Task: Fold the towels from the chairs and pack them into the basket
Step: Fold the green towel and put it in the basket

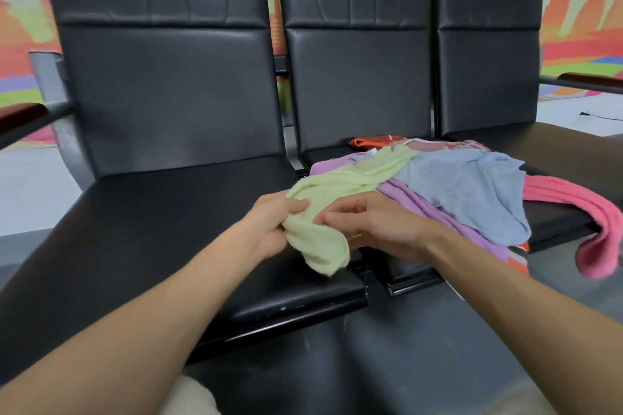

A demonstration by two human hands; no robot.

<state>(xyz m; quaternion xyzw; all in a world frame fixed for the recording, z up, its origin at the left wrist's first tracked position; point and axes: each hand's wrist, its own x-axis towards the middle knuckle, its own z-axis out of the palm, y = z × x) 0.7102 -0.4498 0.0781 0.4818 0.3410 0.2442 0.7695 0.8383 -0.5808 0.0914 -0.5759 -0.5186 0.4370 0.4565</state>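
Left hand (pixel 269 226) and right hand (pixel 377 226) are both pinching the green towel (pixel 323 246) by its bunched end, fingers curled, forearms reaching in level, right over the gap between left seat (pixel 151 229) and middle seat (pixel 553 217); its tail is lying across the towel pile (pixel 465 185).

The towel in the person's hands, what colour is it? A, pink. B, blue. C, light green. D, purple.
C: the left hand grips the near end of the light green towel, and the right hand pinches it just beside.
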